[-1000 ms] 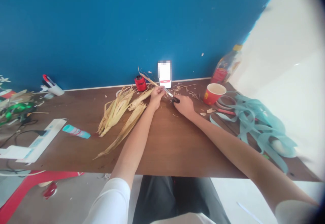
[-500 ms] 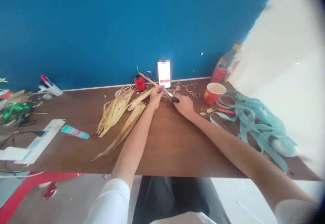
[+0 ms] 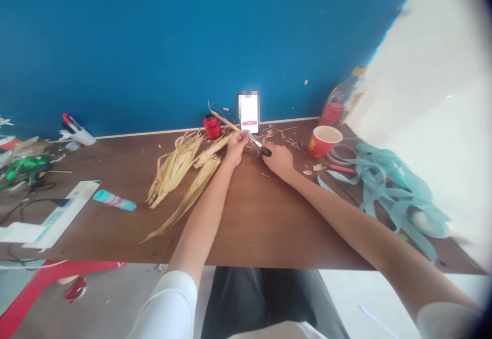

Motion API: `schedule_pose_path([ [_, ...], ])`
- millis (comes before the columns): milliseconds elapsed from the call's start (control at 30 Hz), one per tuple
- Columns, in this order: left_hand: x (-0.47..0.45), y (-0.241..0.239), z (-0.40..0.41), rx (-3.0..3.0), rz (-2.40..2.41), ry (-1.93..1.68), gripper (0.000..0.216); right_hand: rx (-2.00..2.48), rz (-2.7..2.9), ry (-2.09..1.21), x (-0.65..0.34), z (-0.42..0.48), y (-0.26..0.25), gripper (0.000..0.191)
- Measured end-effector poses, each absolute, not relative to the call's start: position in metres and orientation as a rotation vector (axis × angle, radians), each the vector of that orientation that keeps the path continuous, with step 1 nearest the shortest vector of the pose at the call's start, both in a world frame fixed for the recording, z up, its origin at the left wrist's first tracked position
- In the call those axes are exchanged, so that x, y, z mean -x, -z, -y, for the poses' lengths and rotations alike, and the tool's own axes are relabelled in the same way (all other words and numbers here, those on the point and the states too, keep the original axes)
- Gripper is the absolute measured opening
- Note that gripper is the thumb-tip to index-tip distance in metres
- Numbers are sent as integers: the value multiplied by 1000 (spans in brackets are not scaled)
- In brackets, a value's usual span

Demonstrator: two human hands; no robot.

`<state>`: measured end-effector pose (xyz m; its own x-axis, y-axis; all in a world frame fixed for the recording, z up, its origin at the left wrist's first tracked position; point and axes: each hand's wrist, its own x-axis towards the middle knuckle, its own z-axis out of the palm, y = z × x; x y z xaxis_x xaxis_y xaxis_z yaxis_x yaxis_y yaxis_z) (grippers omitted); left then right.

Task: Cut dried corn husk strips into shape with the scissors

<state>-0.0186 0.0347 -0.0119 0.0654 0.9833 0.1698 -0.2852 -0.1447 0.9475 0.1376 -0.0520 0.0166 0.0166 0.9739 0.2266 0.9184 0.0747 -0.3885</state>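
My right hand [image 3: 279,161] is closed round the black handle of a pair of scissors [image 3: 254,140], whose metal blades point up and left towards my other hand. Closed in a pinch, my left hand [image 3: 237,147] holds a thin dry corn husk strip [image 3: 223,118] that sticks out to the upper left. The blade tips reach my left fingertips; whether they touch the strip is too small to tell. Left of that hand lie dry, yellowish corn husks [image 3: 175,167] in several bundles, partly behind my left forearm.
A lit phone [image 3: 249,113] leans on the blue wall, near a red container [image 3: 211,126]. Small scraps [image 3: 282,135] lie behind my right hand. To the right are a red paper cup [image 3: 324,141], a bottle [image 3: 340,98] and tangled teal ribbon [image 3: 388,175]; left, a blue tube [image 3: 115,200] and power strip [image 3: 63,216].
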Motion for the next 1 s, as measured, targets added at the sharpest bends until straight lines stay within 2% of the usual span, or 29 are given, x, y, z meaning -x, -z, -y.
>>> schedule_pose_path([
  [367, 18, 11, -34, -1098, -855, -1381, 23, 1894, 1930, -179, -137, 53, -17, 32],
  [667, 18, 9, -32, -1094, -818, -1371, 24, 1880, 1935, -163, -138, 52, -16, 26],
  [1000, 18, 9, -33, -1125, -814, -1385, 25, 1875, 1939, -164, -139, 52, -17, 28],
])
